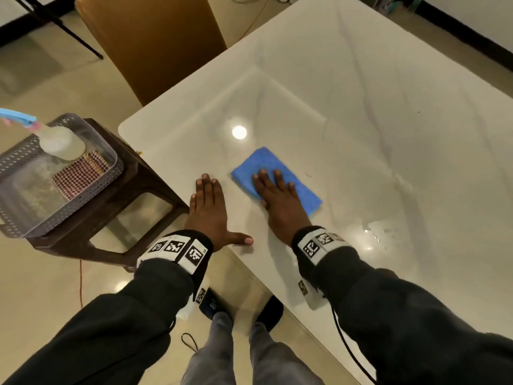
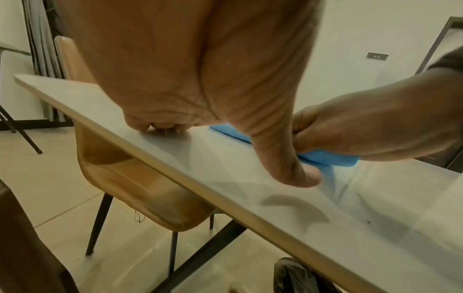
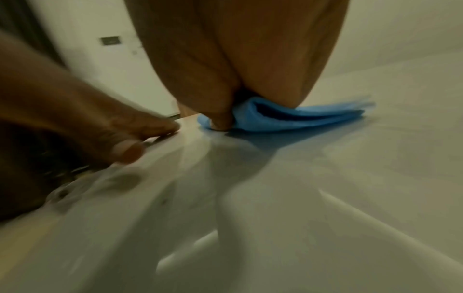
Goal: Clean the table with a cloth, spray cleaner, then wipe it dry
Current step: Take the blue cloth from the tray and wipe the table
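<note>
A folded blue cloth [image 1: 261, 162] lies on the white marble table [image 1: 361, 107] near its front left corner. My right hand [image 1: 277, 195] presses flat on the cloth with straight fingers; in the right wrist view the palm [image 3: 238, 59] covers the cloth [image 3: 288, 117] and the thumb touches its near edge. My left hand [image 1: 208, 207] rests flat on the table by the left edge, thumb spread out, holding nothing. The left wrist view shows that left hand [image 2: 200, 79] on the tabletop, with the cloth [image 2: 323, 158] under the right hand [image 2: 375, 128]. A spray bottle [image 1: 62, 144] with a blue trigger stands in a basket off to the left.
The grey perforated basket [image 1: 83, 197] sits on a brown stool [image 1: 116, 212] left of the table and also holds a checked cloth [image 1: 80, 176]. A tan chair [image 1: 155, 43] stands at the table's far left side. A wet patch [image 1: 374, 234] glistens right of my right wrist.
</note>
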